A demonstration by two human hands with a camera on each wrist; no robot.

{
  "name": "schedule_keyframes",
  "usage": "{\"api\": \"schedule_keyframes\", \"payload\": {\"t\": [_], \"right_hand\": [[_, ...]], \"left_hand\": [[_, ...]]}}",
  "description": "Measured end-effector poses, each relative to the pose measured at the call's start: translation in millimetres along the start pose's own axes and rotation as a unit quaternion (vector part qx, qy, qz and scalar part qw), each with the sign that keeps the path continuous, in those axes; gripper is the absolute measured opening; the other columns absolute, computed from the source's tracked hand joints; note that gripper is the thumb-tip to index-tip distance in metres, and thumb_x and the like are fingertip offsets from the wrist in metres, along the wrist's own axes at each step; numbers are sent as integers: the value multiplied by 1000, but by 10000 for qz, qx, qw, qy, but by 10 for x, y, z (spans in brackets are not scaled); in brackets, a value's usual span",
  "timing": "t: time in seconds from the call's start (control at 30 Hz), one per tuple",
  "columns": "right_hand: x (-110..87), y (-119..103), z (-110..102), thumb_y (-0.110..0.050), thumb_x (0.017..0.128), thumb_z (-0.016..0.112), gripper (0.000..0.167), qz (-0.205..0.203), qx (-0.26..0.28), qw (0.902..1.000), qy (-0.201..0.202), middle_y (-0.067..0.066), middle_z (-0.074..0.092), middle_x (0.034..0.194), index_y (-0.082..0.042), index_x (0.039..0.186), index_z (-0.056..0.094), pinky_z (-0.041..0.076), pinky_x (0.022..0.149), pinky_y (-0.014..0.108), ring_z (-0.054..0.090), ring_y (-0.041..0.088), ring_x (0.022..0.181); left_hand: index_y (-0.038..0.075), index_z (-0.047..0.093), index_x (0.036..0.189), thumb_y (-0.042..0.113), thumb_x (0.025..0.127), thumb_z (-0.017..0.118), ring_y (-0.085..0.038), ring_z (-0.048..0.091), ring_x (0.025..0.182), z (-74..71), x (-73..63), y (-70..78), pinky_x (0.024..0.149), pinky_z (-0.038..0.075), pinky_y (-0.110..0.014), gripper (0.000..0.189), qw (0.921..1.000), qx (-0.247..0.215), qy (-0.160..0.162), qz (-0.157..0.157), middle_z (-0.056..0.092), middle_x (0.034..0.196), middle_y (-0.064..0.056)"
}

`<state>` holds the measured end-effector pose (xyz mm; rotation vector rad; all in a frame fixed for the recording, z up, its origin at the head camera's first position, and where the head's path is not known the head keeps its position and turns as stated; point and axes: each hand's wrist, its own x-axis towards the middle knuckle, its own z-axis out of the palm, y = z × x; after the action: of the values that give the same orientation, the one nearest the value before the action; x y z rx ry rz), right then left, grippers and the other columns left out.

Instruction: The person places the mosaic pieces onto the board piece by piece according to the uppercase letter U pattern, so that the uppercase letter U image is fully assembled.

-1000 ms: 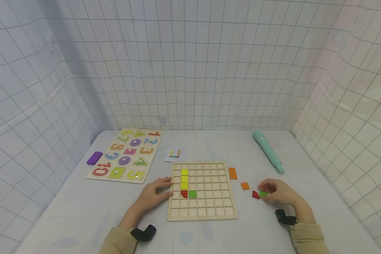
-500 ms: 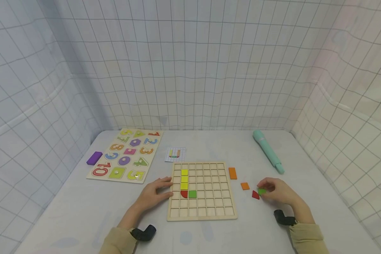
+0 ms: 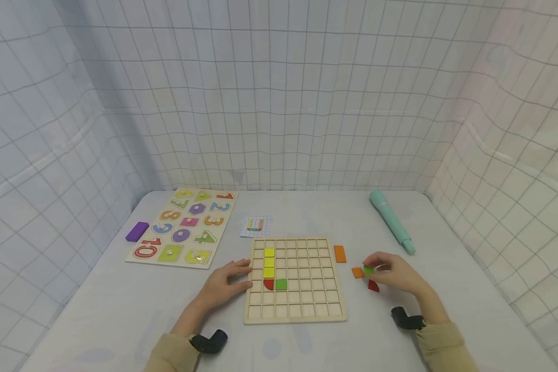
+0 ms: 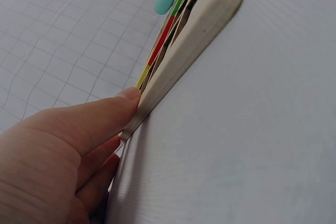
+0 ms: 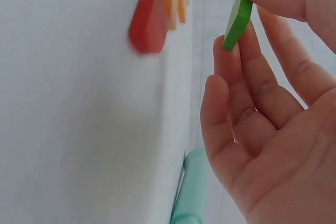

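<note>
In the head view my right hand [image 3: 396, 272] pinches a green square tile [image 3: 368, 269] between thumb and fingertips. The right wrist view shows this green tile [image 5: 239, 19] tilted and raised off the table. Beside that hand lie a red quarter-round tile [image 3: 374, 286] and an orange square tile [image 3: 357, 273]. My left hand [image 3: 223, 285] rests against the left edge of a wooden grid board [image 3: 295, 320], its thumb [image 4: 113, 114] on the rim. On the board sit a column of yellow tiles [image 3: 269, 262], a red quarter-round tile [image 3: 269, 284] and a green square tile [image 3: 281, 284].
An orange rectangular tile [image 3: 340, 254] lies right of the board. Behind it is a small pattern card [image 3: 265, 233]. A number puzzle board [image 3: 197, 219] and a purple block [image 3: 137, 232] are at the left. A turquoise stick-shaped object [image 3: 392, 222] lies at the back right.
My right hand has lifted the green square tile from beside the red one and moved left with it, over towards the orange square tile. The left hand stays in place.
</note>
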<state>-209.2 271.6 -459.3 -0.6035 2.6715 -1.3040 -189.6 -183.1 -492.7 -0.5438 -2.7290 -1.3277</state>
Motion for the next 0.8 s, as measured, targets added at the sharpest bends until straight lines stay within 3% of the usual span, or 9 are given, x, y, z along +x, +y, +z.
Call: {"api": "schedule_keyframes", "payload": {"t": [0.47, 0.8], "right_hand": [[414, -450, 297, -13, 81, 72, 21, -580, 236, 9965, -555, 1, 65, 98, -9, 100, 65, 50, 89, 43, 58, 19, 94], [669, -774, 605, -15, 82, 71, 27, -922, 425, 9900, -984, 2, 65, 98, -2, 105, 64, 51, 83, 35, 59, 17, 92]], "left_hand": [[8, 66, 117, 29, 81, 74, -29, 38, 132, -22, -3, -1, 114, 24, -44, 43, 9999, -9, -78, -111, 55, 133, -5], [7, 67, 116, 29, 80, 74, -32, 38, 132, -10, -3, -3, 113, 25, -45, 43, 10000, 47, -39, -48, 55, 132, -6]]}}
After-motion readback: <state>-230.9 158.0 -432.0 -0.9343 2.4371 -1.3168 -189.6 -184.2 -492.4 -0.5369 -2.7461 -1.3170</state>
